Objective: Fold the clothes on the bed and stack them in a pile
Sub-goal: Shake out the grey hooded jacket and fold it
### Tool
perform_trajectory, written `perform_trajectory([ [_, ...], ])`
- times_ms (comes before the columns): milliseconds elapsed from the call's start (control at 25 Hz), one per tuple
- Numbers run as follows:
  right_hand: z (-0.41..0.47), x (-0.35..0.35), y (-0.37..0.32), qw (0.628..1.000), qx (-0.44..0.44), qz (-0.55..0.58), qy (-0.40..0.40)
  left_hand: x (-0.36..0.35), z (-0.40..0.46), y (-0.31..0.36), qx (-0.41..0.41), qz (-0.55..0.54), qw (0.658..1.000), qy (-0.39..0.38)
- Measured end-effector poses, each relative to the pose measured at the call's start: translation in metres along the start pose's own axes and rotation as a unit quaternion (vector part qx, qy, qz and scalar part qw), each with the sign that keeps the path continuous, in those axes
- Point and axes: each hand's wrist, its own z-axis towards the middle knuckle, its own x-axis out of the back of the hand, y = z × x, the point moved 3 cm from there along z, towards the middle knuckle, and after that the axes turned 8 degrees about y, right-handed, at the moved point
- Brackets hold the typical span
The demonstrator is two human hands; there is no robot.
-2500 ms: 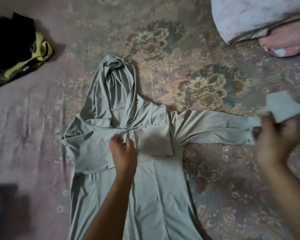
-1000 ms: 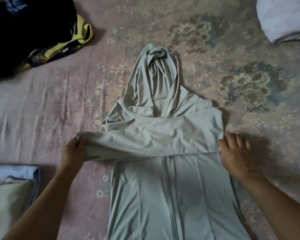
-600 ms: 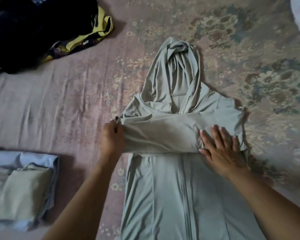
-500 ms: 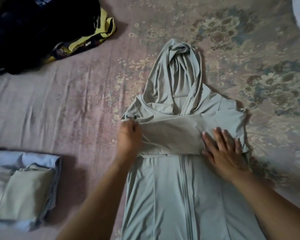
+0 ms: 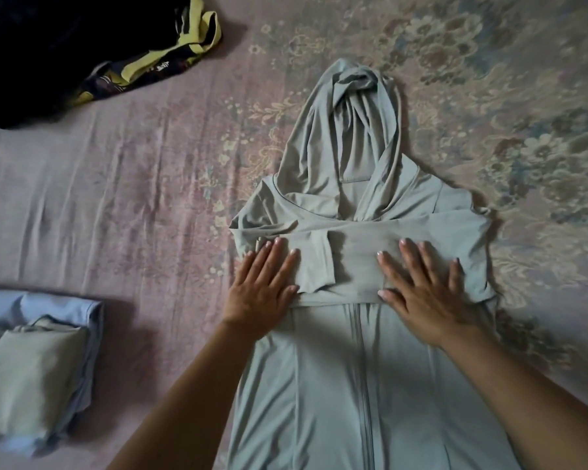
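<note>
Two hands flat on the grey hooded jacket (image 5: 360, 385), which lies front-up in the middle of the floral bedsheet (image 5: 133, 184), zipper running down the centre toward the camera, hood (image 5: 350, 130) laid out flat at the far end. Both sleeves are folded across the chest into a band; one cuff end (image 5: 314, 262) sits on top, left of centre. Left hand (image 5: 262, 293): palm down, fingers straight and close together, pressing on the left part of the sleeve band, fingertips near the cuff end, heel of the hand over the band's lower edge. Right hand (image 5: 425, 293): palm down, fingers spread, pressing the right part of the band, thumb at the band's lower edge beside the zipper. Neither hand is pinching or curling around fabric. Folded pile (image 5: 38, 364) sits at the left edge of the view, well apart from the jacket: a pale green piece on top of light blue ones. Dark heap of unfolded clothes (image 5: 82, 45), with yellow trim showing, at far left corner. Lower hem of the jacket runs out of frame, can't tell how it lies.
</note>
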Motion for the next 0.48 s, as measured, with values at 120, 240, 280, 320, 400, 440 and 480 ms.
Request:
perform_trajectory([
  [120,-0.004,0.003,0.000,0.998,0.018,-0.004,0.052,0.015,0.002,0.003,0.015,0.005,1.000,0.008],
  [240,0.008,0.009,0.001,0.997,0.031,-0.009,0.073,0.033,0.042,0.036,-0.025,-0.028,0.999,0.021],
  [280,0.015,0.008,0.003,0.997,0.039,-0.014,0.065,0.029,0.057,0.046,-0.040,-0.040,0.998,0.015],
  [320,0.019,0.009,0.005,0.997,0.043,-0.017,0.061,0.021,0.069,0.052,-0.046,-0.047,0.998,0.008],
  [400,0.022,0.011,0.007,0.995,0.059,-0.011,0.079,0.000,0.077,0.053,-0.046,-0.047,0.998,-0.003],
  [440,0.023,0.012,0.007,0.992,0.068,0.004,0.105,-0.011,0.073,0.051,-0.043,-0.046,0.998,-0.005],
  [480,0.032,0.017,0.006,0.985,0.074,0.031,0.152,-0.017,0.069,0.050,-0.042,-0.051,0.998,-0.003],
])
